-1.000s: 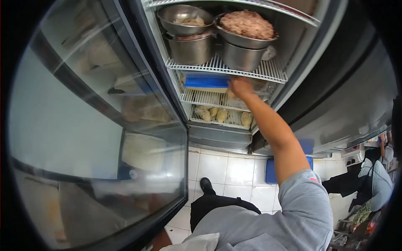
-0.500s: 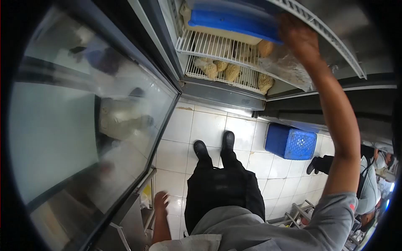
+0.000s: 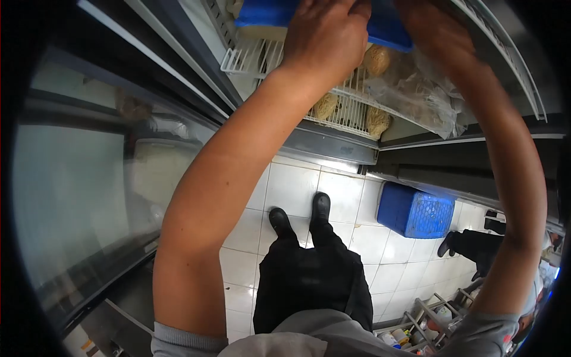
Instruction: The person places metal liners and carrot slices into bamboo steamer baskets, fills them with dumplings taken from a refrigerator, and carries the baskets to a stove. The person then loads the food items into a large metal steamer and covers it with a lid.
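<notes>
Blue-lidded container (image 3: pixel 262 19) at wire fridge shelf (image 3: pixel 244 72), tiled floor (image 3: pixel 291 185) below

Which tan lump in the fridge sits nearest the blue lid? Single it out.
The upper lump, just below the blue lid and beside the clear plastic bag; the lower left lump and lower right lump lie on the bottom rack.

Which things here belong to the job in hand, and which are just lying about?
In the job:
- Blue-lidded container
- Left hand, on it
- Right hand, by its end
- Wire shelf beneath

Lying about:
- Tan, rough-surfaced lumps
- Clear plastic bag
- Blue crate on the floor
</notes>
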Available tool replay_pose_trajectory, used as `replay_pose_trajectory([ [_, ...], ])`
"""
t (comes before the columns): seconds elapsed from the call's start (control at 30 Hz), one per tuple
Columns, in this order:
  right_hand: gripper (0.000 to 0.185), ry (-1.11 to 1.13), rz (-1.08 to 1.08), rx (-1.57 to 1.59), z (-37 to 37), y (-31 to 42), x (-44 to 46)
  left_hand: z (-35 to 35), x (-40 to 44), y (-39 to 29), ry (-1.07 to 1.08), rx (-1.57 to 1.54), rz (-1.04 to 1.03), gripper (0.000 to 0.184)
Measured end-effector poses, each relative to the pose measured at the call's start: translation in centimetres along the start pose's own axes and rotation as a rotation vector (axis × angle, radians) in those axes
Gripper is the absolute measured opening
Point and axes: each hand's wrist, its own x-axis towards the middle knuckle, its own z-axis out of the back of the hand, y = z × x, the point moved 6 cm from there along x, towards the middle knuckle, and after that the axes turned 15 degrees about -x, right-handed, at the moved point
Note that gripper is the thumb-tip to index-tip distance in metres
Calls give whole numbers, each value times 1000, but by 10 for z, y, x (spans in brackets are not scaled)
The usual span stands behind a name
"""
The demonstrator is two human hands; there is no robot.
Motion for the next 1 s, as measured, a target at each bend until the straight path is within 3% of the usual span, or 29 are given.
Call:
replay_pose_trajectory([
  [0.03,35,158,-35,24,-3,-2,-1,-5,-1,-1,44,-20,25,22],
  [0.07,35,156,-41,26,-14,-4,-1,-10,-2,-1,87,-42,49,24],
  [0.13,31,-117,-108,-541,-19,-7,2,-14,3,-3,78,2,24,25],
  [0.17,31,-118,-110,-543,-22,-9,3,-15,7,-4,71,46,9,27],
  [0.27,26,-245,-181,-98,-14,-23,-4,-27,20,14,198,-20,213,27],
  [0.3,25,-292,-211,41,-8,-31,-7,-30,27,16,189,-27,204,27],
  [0.37,22,-381,-263,333,-3,-41,-12,-26,34,35,47,-53,375,26],
  [0.4,22,-378,-263,334,-7,-41,-14,-22,41,48,50,-54,376,26],
  [0.47,27,-550,-212,231,-17,-36,-31,-33,58,59,453,81,46,25],
  [0.5,27,-797,-99,248,-24,-31,-52,-32,62,66,453,166,2,25],
  [0.53,27,-804,-97,240,-29,-37,-49,-29,62,73,443,168,-2,25],
  [0.6,30,-540,-123,234,-53,-44,-27,-21,54,91,371,34,166,26],
  [0.63,30,-431,-138,249,-61,-50,-11,-28,52,104,405,230,25,28],
  [0.73,31,-244,-99,398,-63,-53,42,-22,60,112,467,222,-3,30],
  [0.77,31,-182,-74,452,-63,-50,59,-15,59,102,284,156,-343,31],
  [0.8,31,-125,-55,502,-66,-42,73,-21,57,109,238,306,-503,30],
  [0.87,31,-40,-23,561,-71,-33,95,-21,62,123,389,240,-288,30],
  [1.0,31,40,5,612,-78,-25,108,-22,73,129,429,231,-242,30],
])
